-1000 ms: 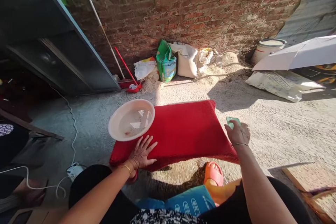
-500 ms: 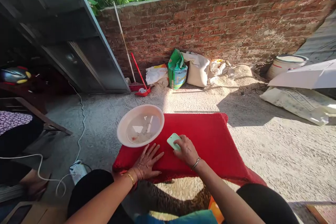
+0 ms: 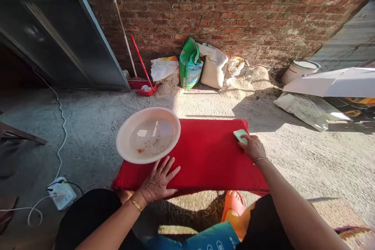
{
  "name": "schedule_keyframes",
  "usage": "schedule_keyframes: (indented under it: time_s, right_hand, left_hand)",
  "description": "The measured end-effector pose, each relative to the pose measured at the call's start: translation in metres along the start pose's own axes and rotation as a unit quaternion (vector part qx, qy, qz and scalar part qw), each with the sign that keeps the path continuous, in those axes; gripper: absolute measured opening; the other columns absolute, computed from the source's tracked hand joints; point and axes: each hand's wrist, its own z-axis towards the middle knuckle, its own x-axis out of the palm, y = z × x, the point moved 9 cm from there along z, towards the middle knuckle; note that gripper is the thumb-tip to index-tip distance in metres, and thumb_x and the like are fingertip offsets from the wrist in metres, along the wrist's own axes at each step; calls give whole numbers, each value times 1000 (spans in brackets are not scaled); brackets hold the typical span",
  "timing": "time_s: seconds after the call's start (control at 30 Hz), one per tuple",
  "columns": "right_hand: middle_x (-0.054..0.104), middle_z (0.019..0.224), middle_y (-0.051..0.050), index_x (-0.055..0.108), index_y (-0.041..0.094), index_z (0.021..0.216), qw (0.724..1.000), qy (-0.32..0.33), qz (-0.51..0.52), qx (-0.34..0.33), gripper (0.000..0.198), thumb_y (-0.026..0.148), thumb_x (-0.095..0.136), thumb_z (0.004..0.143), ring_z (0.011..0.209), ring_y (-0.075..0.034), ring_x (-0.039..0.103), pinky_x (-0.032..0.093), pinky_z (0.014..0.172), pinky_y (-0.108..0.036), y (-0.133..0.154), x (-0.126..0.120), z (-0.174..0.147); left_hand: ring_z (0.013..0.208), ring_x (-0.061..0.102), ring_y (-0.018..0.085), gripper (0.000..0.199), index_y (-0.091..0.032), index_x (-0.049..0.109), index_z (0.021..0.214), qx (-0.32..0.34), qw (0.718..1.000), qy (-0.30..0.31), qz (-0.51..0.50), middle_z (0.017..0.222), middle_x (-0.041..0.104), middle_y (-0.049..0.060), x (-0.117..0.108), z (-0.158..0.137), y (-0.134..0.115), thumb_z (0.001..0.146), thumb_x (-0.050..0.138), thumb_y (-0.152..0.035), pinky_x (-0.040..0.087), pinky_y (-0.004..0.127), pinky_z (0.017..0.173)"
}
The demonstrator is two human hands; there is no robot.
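Note:
My right hand (image 3: 254,148) grips a light green rounded block (image 3: 240,135) with a small hole near its far end. It looks like the back of a scrubbing brush, but its underside is hidden. The block rests on a red cloth (image 3: 205,152), near the far right corner. Flat on the cloth's left part lies my left hand (image 3: 159,181), fingers spread and holding nothing. Just beyond those fingertips is a pale pink basin (image 3: 123,140) of water, with grit and a small reddish bit at the bottom. It stands over the cloth's left edge.
Against the brick wall (image 3: 234,11) lean a green bag (image 3: 190,66) and a white sack (image 3: 215,68). A red dustpan (image 3: 148,90) stands left of them. On the left floor is a power strip (image 3: 63,193) with cords. A white umbrella (image 3: 334,82) lies right.
My right hand has slid the light green block right and away across the cloth, from beside the basin to near the far right corner. My left hand stays on the cloth. The view has tilted down.

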Motion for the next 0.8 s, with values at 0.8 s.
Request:
schedule_keyframes:
  time_s: [0.8]
  right_hand:
    - [52, 116, -12, 61, 26, 117, 1000, 10, -13, 11, 38, 46, 55, 84, 100, -26, 57, 44, 83, -37, 49, -2, 3]
  left_hand:
    - [143, 16, 38, 82, -31, 37, 144, -46, 996, 54, -61, 155, 25, 14, 15, 3, 0, 72, 70, -53, 13, 60, 111]
